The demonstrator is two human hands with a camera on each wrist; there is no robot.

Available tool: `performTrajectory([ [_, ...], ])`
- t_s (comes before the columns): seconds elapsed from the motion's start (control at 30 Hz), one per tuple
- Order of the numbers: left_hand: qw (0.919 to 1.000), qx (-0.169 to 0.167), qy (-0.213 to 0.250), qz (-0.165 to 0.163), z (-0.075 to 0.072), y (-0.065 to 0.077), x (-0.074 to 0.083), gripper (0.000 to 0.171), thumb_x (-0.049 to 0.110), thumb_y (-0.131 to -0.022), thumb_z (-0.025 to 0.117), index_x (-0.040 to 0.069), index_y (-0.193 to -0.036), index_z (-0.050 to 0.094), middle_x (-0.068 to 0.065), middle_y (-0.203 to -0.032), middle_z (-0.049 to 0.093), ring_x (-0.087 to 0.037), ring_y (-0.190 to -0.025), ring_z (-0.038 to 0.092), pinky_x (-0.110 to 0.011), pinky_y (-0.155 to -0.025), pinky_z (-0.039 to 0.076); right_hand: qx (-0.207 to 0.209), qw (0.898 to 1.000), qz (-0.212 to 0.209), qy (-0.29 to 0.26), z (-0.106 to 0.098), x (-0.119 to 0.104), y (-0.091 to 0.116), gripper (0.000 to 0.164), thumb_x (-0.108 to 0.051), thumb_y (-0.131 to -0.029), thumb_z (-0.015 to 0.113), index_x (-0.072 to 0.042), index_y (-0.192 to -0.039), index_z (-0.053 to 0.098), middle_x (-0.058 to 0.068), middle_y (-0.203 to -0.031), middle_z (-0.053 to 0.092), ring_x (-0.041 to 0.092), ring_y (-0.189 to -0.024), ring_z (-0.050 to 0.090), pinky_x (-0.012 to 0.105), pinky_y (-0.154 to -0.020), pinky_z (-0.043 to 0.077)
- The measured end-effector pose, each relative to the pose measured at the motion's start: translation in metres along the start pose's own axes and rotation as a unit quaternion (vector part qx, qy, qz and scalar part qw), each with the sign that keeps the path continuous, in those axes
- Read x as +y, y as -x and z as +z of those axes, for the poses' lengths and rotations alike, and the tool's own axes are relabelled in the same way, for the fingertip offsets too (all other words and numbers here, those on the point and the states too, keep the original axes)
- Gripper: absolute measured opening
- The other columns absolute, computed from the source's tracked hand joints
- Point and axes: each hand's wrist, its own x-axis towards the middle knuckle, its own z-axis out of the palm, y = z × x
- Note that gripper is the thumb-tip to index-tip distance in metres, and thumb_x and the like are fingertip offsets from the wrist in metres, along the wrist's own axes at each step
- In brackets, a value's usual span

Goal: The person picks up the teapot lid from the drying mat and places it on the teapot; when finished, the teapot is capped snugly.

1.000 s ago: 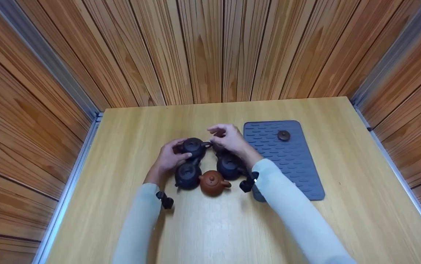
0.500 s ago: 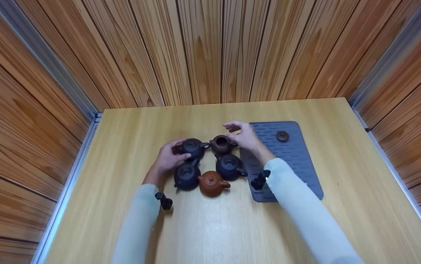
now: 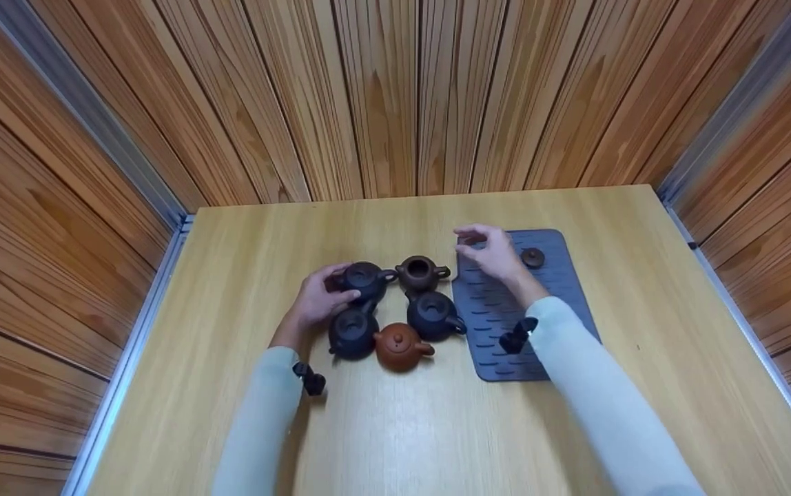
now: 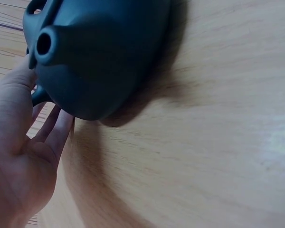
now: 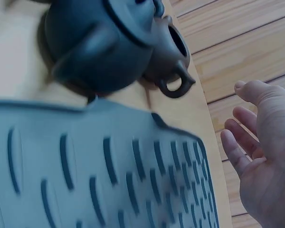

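My left hand [image 3: 316, 297] grips the upper left black teapot [image 3: 366, 279], thumb at its near side and fingers round the far side. In the left wrist view, another black teapot [image 4: 109, 47] hides much of that grip. My right hand [image 3: 497, 256] is over the grey mat with its fingers loosely bent, holding nothing. To its left stands a dark brown teapot [image 3: 417, 281] with an uncovered round mouth. Its handle also shows in the right wrist view. A small dark brown lid [image 3: 532, 257] lies on the mat, just right of that hand.
Below the held teapot sits the lower left black teapot [image 3: 353, 337]. A reddish-brown lidded teapot [image 3: 399, 353] and a right-hand black teapot [image 3: 431, 318] complete a close ring. The grey ridged mat [image 3: 506, 358] lies on the wooden table [image 3: 395, 441], with plank walls behind.
My right hand has moved right, away from the brown teapot and over the mat, uncovering that teapot. My left hand has stayed on the black teapot.
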Motion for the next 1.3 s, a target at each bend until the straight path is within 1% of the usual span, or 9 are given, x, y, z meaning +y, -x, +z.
performTrajectory([
  [0.23,1.0,-0.003,-0.001,0.002,0.0,0.0,0.001,0.062,0.008,-0.101,0.084,0.008,-0.159,0.063,-0.024,-0.16,0.065,-0.042,-0.156,0.056,-0.057,-0.137,0.037,0.009,0.999,0.028,0.021,-0.022,0.013,0.008,0.037,-0.004,-0.106,0.075,0.005,-0.142,0.072,0.032,-0.143,0.073,0.048,-0.136,0.068,0.06,-0.122,0.051],
  [0.47,0.9999,0.0,-0.011,0.006,0.0,0.0,-0.001,0.061,0.012,-0.101,0.085,0.009,-0.158,0.064,-0.023,-0.158,0.066,-0.042,-0.155,0.057,-0.058,-0.135,0.039,0.01,0.998,0.053,0.019,-0.04,0.023,0.017,0.037,-0.006,-0.109,0.072,0.003,-0.145,0.07,0.03,-0.148,0.071,0.047,-0.143,0.064,0.062,-0.127,0.047],
  [0.63,1.0,-0.007,0.001,-0.005,-0.001,0.0,-0.001,0.063,0.011,-0.101,0.085,0.011,-0.16,0.063,-0.022,-0.161,0.064,-0.041,-0.158,0.054,-0.057,-0.138,0.036,0.019,0.998,0.061,0.021,-0.055,0.03,0.023,0.037,-0.007,-0.111,0.069,0.004,-0.146,0.068,0.031,-0.151,0.068,0.048,-0.145,0.061,0.062,-0.126,0.046],
  [0.7,0.9999,-0.007,0.003,-0.007,-0.001,0.0,0.0,0.063,0.011,-0.101,0.085,0.011,-0.16,0.063,-0.022,-0.162,0.064,-0.041,-0.159,0.054,-0.057,-0.138,0.035,0.026,0.997,0.062,0.023,-0.062,0.033,0.025,0.038,-0.007,-0.111,0.069,0.004,-0.147,0.068,0.031,-0.151,0.068,0.049,-0.145,0.061,0.061,-0.126,0.046],
  [0.9,0.9999,0.001,0.012,0.01,0.001,-0.001,0.001,0.061,0.006,-0.1,0.085,0.004,-0.157,0.064,-0.025,-0.157,0.066,-0.04,-0.154,0.057,-0.053,-0.136,0.037,0.05,0.996,0.077,0.021,-0.08,0.044,0.031,0.039,-0.007,-0.11,0.07,0.004,-0.147,0.068,0.031,-0.153,0.067,0.048,-0.147,0.06,0.06,-0.129,0.045],
  [1.1,0.9998,0.005,0.017,0.006,0.002,0.0,0.001,0.062,0.004,-0.099,0.085,0.005,-0.157,0.064,-0.025,-0.157,0.067,-0.04,-0.152,0.059,-0.051,-0.134,0.04,0.072,0.992,0.1,0.03,-0.089,0.058,0.042,0.04,-0.01,-0.111,0.07,0.003,-0.148,0.068,0.03,-0.157,0.064,0.048,-0.148,0.057,0.058,-0.127,0.045],
  [1.2,0.9997,0.006,0.02,0.008,0.002,0.0,0.001,0.061,0.004,-0.099,0.085,0.004,-0.156,0.064,-0.025,-0.156,0.068,-0.04,-0.151,0.06,-0.05,-0.132,0.041,0.076,0.99,0.112,0.029,-0.091,0.065,0.047,0.04,-0.011,-0.111,0.071,0.001,-0.149,0.069,0.029,-0.156,0.061,0.048,-0.148,0.057,0.053,-0.123,0.047],
  [1.3,0.9997,0.006,0.02,0.01,0.002,0.0,0.001,0.061,0.004,-0.099,0.085,0.005,-0.157,0.064,-0.025,-0.156,0.067,-0.04,-0.152,0.06,-0.051,-0.134,0.04,0.078,0.989,0.119,0.028,-0.091,0.071,0.051,0.041,-0.012,-0.111,0.072,0.0,-0.15,0.069,0.029,-0.155,0.058,0.048,-0.147,0.058,0.049,-0.118,0.049],
])
